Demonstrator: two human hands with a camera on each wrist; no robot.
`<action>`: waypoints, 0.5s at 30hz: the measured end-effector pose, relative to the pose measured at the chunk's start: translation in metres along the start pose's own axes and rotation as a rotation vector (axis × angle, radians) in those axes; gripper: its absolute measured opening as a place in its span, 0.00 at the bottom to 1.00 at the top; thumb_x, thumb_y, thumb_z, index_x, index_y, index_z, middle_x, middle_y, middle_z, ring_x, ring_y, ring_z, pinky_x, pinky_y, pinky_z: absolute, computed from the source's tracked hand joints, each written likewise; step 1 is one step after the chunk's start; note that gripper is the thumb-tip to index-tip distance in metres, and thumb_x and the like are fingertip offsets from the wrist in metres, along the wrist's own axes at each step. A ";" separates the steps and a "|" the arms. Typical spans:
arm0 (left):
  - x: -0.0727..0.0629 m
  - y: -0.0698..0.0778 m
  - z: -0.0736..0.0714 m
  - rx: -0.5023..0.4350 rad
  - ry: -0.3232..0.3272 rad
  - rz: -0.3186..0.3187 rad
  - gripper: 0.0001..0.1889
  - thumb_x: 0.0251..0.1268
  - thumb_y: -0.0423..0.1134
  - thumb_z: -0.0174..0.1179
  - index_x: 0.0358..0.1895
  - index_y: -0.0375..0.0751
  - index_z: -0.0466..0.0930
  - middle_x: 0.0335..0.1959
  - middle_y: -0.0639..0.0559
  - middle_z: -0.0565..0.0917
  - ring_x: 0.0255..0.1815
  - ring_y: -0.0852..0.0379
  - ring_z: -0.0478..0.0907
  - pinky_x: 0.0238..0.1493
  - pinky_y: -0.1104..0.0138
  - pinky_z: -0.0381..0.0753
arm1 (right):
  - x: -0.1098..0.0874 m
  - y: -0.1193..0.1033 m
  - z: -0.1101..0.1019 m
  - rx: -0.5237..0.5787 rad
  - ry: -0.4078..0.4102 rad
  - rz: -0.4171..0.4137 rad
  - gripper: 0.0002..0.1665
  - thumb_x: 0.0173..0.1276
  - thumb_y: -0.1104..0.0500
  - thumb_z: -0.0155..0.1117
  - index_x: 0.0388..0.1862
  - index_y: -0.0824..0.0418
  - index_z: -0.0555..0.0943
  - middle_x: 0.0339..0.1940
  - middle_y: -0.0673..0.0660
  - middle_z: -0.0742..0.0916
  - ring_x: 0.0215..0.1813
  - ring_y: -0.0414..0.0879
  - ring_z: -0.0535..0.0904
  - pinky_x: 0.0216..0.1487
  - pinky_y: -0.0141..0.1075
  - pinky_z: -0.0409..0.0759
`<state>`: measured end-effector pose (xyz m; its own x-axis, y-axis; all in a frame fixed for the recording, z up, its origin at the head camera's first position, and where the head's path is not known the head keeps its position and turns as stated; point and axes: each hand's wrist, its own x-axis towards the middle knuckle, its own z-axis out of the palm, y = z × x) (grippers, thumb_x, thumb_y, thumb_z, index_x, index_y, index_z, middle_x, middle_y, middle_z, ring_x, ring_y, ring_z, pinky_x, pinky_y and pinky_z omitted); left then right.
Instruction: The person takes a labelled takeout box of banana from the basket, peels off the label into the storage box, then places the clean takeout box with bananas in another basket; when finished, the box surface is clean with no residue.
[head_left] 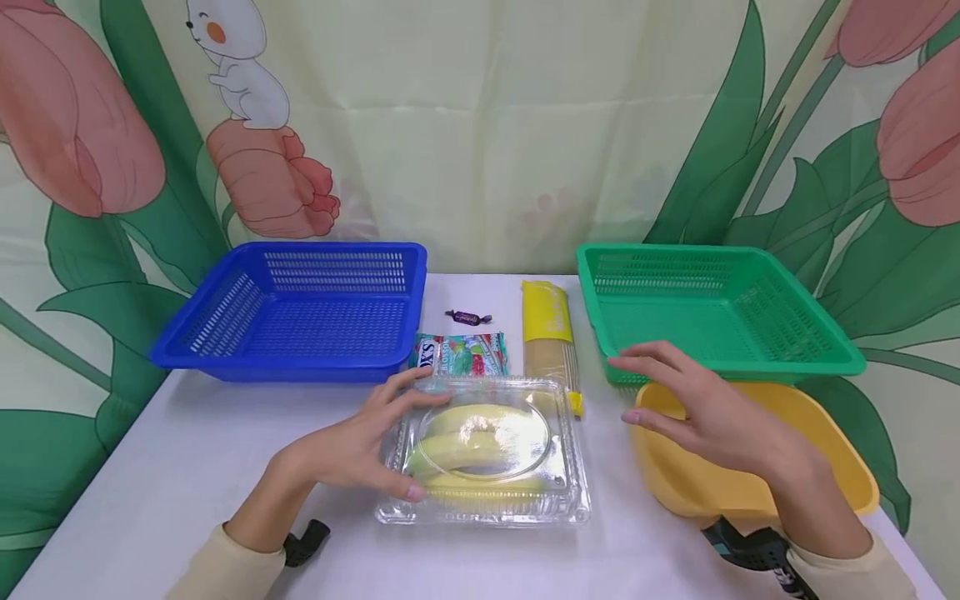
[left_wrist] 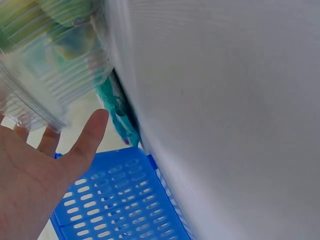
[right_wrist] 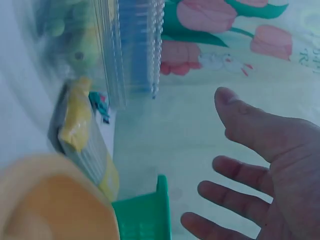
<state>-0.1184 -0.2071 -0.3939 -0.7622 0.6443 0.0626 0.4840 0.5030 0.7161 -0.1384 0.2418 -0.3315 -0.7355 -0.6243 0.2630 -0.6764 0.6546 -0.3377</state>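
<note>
A clear plastic clamshell box [head_left: 573, 467] with bananas [head_left: 457, 450] inside lies lid-down on the white table in the middle. My left hand [head_left: 360, 454] is at its left side, thumb and fingers spread along the edge; in the left wrist view the fingers [left_wrist: 85, 142] reach out at the box's rim without curling round it. Over the yellow basin [head_left: 832, 442], my right hand [head_left: 712, 408] hovers with its fingers apart and holds nothing, as the right wrist view also shows.
Behind the box lie a bag of sweets [head_left: 480, 357], a small wrapped candy [head_left: 468, 317] and a yellow-topped pack of noodles [head_left: 547, 333]. The blue basket [head_left: 300, 367] stands back left, the green basket [head_left: 780, 367] back right, behind the basin.
</note>
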 end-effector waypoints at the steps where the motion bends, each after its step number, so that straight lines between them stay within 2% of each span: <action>1: 0.001 0.001 0.000 0.000 -0.002 0.001 0.53 0.48 0.59 0.79 0.79 0.61 0.61 0.84 0.62 0.39 0.83 0.37 0.34 0.64 0.20 0.53 | 0.001 -0.001 0.001 0.015 -0.002 0.001 0.34 0.68 0.53 0.74 0.72 0.48 0.74 0.68 0.49 0.74 0.67 0.49 0.73 0.52 0.42 0.87; 5: 0.002 0.002 -0.001 -0.004 -0.002 0.007 0.52 0.48 0.58 0.79 0.79 0.59 0.62 0.84 0.60 0.40 0.83 0.37 0.34 0.64 0.20 0.52 | 0.005 -0.007 0.007 0.081 -0.026 0.008 0.36 0.70 0.52 0.72 0.75 0.49 0.71 0.71 0.52 0.71 0.68 0.52 0.71 0.48 0.41 0.88; 8: 0.001 0.002 0.000 0.001 0.000 0.011 0.52 0.48 0.58 0.79 0.79 0.59 0.62 0.84 0.59 0.40 0.83 0.36 0.34 0.64 0.20 0.51 | 0.008 -0.012 0.014 0.088 -0.037 0.014 0.38 0.71 0.50 0.71 0.77 0.48 0.69 0.73 0.52 0.69 0.69 0.52 0.71 0.50 0.41 0.87; 15: 0.000 0.002 0.001 -0.012 0.002 -0.015 0.53 0.48 0.59 0.79 0.79 0.63 0.61 0.84 0.64 0.39 0.84 0.41 0.32 0.66 0.21 0.48 | 0.012 -0.024 0.024 0.061 0.019 -0.088 0.43 0.66 0.53 0.76 0.78 0.45 0.68 0.77 0.50 0.68 0.73 0.47 0.69 0.58 0.36 0.83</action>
<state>-0.1172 -0.2050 -0.3933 -0.7704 0.6354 0.0528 0.4671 0.5060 0.7251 -0.1294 0.2081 -0.3421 -0.6744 -0.6696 0.3113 -0.7353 0.5701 -0.3666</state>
